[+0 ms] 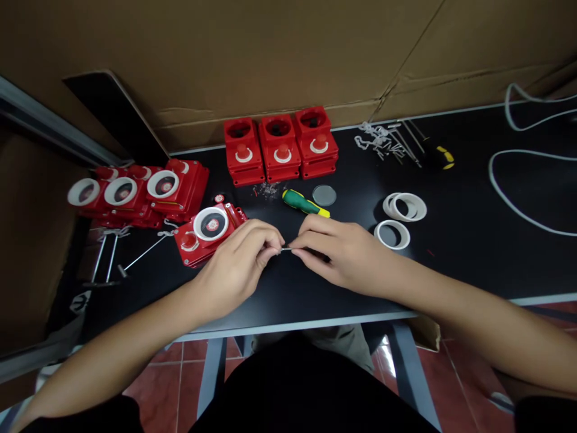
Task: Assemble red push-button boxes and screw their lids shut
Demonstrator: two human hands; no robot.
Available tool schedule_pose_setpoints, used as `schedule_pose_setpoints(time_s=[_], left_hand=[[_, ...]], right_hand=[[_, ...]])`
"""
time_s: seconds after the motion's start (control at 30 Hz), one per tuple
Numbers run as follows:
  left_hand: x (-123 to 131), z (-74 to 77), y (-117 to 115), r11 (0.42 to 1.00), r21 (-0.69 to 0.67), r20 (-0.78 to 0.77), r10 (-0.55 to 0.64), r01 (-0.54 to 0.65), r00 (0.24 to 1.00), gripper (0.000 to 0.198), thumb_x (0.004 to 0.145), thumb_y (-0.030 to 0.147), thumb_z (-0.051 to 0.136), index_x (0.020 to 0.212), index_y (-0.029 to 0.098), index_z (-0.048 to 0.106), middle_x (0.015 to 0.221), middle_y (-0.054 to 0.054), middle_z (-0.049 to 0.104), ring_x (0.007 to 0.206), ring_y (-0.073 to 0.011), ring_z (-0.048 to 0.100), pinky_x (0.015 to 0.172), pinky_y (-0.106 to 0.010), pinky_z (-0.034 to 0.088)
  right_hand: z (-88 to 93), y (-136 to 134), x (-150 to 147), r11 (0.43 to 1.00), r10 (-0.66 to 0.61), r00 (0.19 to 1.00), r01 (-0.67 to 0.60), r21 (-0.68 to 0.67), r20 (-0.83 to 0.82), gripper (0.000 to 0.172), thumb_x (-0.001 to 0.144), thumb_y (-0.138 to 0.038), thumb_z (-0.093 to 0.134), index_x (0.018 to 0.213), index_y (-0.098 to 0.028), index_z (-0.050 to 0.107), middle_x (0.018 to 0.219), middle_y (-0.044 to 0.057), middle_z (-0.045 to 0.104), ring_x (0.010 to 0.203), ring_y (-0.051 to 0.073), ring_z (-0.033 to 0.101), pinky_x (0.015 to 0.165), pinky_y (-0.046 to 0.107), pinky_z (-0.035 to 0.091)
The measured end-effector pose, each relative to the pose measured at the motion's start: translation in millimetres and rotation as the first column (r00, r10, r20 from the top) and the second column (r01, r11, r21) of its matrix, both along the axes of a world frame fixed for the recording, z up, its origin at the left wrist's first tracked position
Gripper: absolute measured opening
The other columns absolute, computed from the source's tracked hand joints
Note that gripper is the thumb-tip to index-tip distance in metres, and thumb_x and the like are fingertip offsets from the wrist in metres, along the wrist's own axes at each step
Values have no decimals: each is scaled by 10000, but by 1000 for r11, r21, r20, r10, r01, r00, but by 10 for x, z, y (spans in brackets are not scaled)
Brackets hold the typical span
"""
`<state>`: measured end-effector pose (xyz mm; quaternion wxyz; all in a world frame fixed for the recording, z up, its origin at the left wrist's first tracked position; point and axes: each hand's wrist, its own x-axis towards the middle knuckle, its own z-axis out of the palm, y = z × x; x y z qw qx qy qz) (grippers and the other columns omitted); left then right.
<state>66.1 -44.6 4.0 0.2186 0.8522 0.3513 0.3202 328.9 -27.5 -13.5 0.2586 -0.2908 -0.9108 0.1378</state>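
Note:
My left hand (241,264) and my right hand (340,249) meet over the middle of the black table (464,252). Both are pinched shut on a small thin metal piece (285,248) held between their fingertips. What the piece is exactly is too small to tell. Just left of my left hand lies a red alarm box (205,234) with a white ring on its face. A green and yellow screwdriver (305,204) lies right behind my hands.
Three open red boxes (280,147) stand at the back. More red boxes with white rings (139,192) sit at the left, with thin metal rods (112,261) in front of them. White rings (403,207), a grey disc (324,195), metal chains (376,141), another screwdriver (433,150) and white cable (518,198) lie to the right.

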Motion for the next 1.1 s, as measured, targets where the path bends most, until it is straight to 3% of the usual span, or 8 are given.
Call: schedule_pose_setpoints(time_s=[0.27,0.43,0.57,0.63,0.7,0.77,0.93,1.1], left_hand=[[-37,31,18,996,-60,323,-42,65,945,73,1192,214,570,1125,225,595,989,-38,777,799,-130,730,742,-242,609],[-1,23,19,968,-165,432,-103,190,896,57,1169,203,625,1115,207,643,995,-60,770,858,-153,770,816,-284,661],[14,-15,7,940,-265,493,-61,217,868,26,1132,205,699,1151,199,682,1134,-96,765,908,-156,774,816,-278,664],[21,-52,-6,888,-376,531,-29,266,847,241,1125,297,736,1342,228,656,1286,-118,730,840,-131,758,736,-262,654],[33,-78,-25,802,-508,525,0,314,851,439,1114,385,760,1496,261,585,1333,-122,714,757,-110,729,646,-246,626],[45,-75,-43,741,-604,438,0,294,899,371,1126,413,734,1433,228,637,1170,-86,757,707,-111,702,615,-241,600],[36,19,-43,784,-590,251,-49,193,967,295,1173,406,633,1049,177,771,845,-23,738,629,-102,647,575,-212,522],[2,63,-24,794,-575,364,36,194,931,295,1166,441,662,1128,173,782,828,-24,762,566,-84,590,534,-204,479]], right_hand=[[-19,35,29,1000,30,980,-28,-9,197,222,1124,-248,613,1077,-173,817,992,39,725,769,155,676,632,297,452],[-71,41,-94,997,46,999,-48,-63,-29,278,1109,-373,704,1230,-127,752,1131,104,759,1001,199,728,852,316,573],[-63,9,-197,969,82,957,-142,-201,-280,209,1143,-286,652,1019,-152,753,919,27,727,805,93,649,748,212,500],[-22,0,-200,947,30,939,-136,-290,-343,251,1138,-295,664,949,-153,747,849,11,728,753,79,634,724,205,482],[30,4,-177,906,-52,920,-120,-406,-389,275,1119,-348,697,935,-152,755,829,12,747,724,75,639,716,205,492],[71,21,-148,844,-147,880,-126,-521,-452,295,1100,-408,723,970,-148,771,833,19,760,701,72,646,688,201,507],[41,108,-114,698,-337,781,-168,-696,-526,306,1063,-439,760,1088,-135,783,897,44,795,648,61,650,594,177,525],[-24,146,-113,722,-331,846,-58,-690,-418,252,1061,-367,724,1103,-130,798,902,57,814,671,79,690,621,190,538]])
